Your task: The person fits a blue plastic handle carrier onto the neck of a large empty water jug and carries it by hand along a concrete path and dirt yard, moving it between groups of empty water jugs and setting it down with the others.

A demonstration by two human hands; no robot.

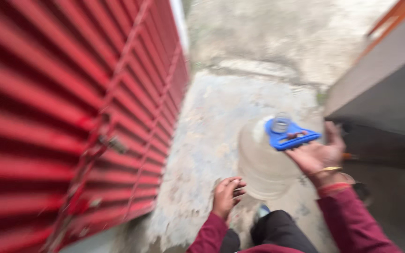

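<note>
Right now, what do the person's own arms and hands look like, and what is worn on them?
Both arms wear long dark-red sleeves. The right hand has a thin gold-coloured bangle and a reddish band at the wrist. The left hand is bare; no ring or band can be made out in the blurred picture.

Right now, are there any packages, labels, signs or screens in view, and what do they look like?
No labels, signs or screens show; the picture is blurred.
Water jug: large clear plastic bottle hanging over the concrete floor, by the person's legs.
Blue handle: flat carrier clipped round the jug's neck, held by the right hand.
</note>
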